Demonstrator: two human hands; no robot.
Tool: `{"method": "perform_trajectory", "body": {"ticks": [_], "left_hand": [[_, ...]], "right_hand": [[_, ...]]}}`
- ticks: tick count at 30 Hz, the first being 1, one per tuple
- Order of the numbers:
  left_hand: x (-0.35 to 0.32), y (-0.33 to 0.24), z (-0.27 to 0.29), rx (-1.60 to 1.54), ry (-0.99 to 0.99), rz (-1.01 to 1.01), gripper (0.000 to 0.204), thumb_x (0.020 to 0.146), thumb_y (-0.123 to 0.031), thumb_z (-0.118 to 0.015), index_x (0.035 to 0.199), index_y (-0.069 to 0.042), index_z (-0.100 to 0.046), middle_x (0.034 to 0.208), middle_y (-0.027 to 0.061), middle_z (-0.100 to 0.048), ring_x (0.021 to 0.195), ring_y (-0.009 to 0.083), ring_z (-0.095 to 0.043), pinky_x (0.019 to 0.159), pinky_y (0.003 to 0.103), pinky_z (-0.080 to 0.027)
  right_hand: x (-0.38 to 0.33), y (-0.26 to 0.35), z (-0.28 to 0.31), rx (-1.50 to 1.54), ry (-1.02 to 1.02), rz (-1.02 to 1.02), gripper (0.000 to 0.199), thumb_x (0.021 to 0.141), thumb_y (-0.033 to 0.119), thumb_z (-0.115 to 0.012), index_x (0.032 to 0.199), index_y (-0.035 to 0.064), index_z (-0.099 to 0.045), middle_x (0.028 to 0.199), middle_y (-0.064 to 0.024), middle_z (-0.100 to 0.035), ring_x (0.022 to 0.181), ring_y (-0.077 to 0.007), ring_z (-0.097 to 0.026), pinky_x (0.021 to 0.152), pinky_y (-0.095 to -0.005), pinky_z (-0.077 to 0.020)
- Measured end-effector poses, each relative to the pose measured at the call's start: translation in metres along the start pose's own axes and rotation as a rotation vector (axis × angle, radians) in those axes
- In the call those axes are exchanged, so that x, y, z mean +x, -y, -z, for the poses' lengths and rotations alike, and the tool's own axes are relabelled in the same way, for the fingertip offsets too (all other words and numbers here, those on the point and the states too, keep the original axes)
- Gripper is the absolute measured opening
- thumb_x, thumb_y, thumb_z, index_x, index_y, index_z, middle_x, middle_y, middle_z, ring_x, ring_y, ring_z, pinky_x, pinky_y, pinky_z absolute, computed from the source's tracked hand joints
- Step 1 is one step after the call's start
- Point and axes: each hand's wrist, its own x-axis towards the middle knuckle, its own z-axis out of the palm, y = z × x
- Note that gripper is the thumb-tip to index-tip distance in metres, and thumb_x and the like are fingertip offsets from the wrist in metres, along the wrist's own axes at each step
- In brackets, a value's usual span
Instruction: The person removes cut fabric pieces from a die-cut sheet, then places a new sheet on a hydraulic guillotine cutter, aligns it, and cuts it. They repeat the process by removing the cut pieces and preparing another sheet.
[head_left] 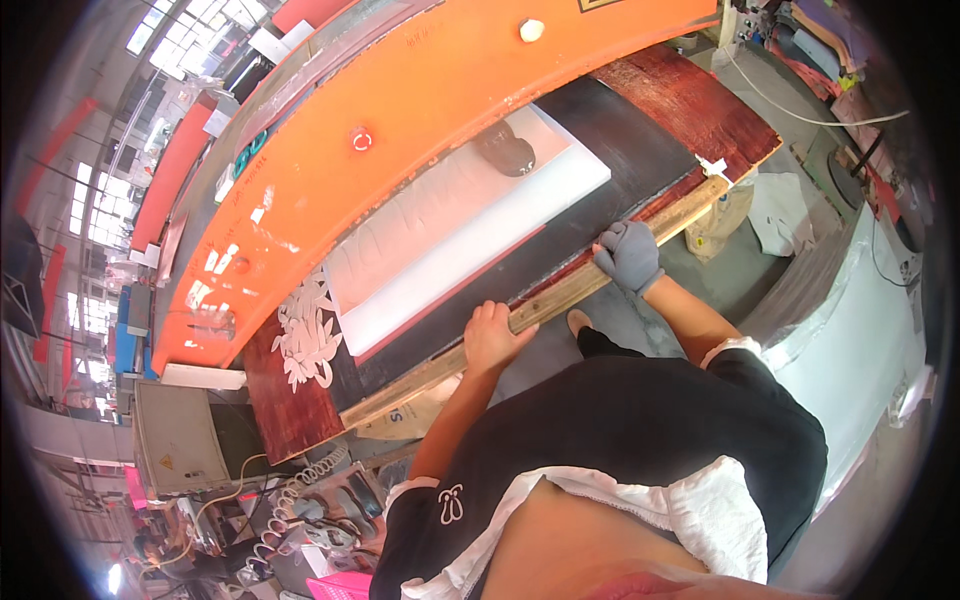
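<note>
A long wooden bar (560,295) runs along the front edge of the dark red press bed (690,100). My bare left hand (493,337) grips this bar near its middle. My right hand (629,254), in a grey glove, grips the same bar further right. Behind the bar lies a black mat (620,140) with a white foam sheet (470,250) on it. A dark cutting die (510,150) sits on the sheet's far end, under the orange press head (420,90).
White cut-out pieces (308,335) are piled at the sheet's left end. A grey control box (185,435) with coiled cable stands lower left. White sheets (860,330) are stacked on the right. A paper sack (725,215) sits on the floor below the bed.
</note>
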Motion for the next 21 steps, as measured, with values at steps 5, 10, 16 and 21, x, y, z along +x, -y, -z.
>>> {"method": "perform_trajectory", "body": {"ticks": [5,10,16,21], "left_hand": [[-0.067,-0.048,0.001,-0.128,0.037,0.009,0.038,0.065,-0.037,-0.073,0.082,-0.007,-0.057,0.083,0.0083,-0.052,0.086,0.0283,-0.052,0.071,0.041,-0.045],[-0.091,-0.050,0.025,-0.693,0.259,0.269,0.034,0.073,-0.030,-0.071,0.095,-0.006,-0.059,0.095,0.0103,-0.056,0.089,0.0287,-0.055,0.075,0.038,-0.046],[-0.069,-0.016,0.026,0.103,-0.212,0.102,0.053,0.082,-0.033,-0.061,0.125,-0.005,-0.047,0.135,0.0153,-0.039,0.128,0.0332,-0.031,0.103,0.050,-0.024],[-0.097,-0.029,0.004,0.052,0.099,0.284,0.065,0.087,-0.043,-0.049,0.139,-0.009,-0.031,0.149,0.0138,-0.017,0.138,0.0311,-0.011,0.108,0.053,-0.009]], "right_hand": [[-0.035,0.023,0.029,0.231,-0.013,-0.157,0.029,0.074,0.031,-0.065,0.087,0.0071,-0.058,0.083,-0.0124,-0.057,0.076,-0.0327,-0.055,0.068,-0.0415,-0.0446],[-0.002,0.039,0.021,0.037,-0.051,-0.050,0.059,0.074,0.037,-0.067,0.116,0.0003,-0.049,0.115,-0.0272,-0.050,0.102,-0.0411,-0.050,0.088,-0.0435,-0.0420],[0.013,0.052,0.004,-0.107,0.280,-0.245,0.075,0.065,0.045,-0.067,0.125,0.0052,-0.046,0.113,-0.0216,-0.053,0.103,-0.0365,-0.051,0.087,-0.0427,-0.0426],[-0.026,0.053,0.020,-0.007,0.178,-0.210,0.070,0.061,0.042,-0.071,0.117,0.0051,-0.052,0.105,-0.0217,-0.055,0.094,-0.0381,-0.053,0.082,-0.0452,-0.0438]]}}
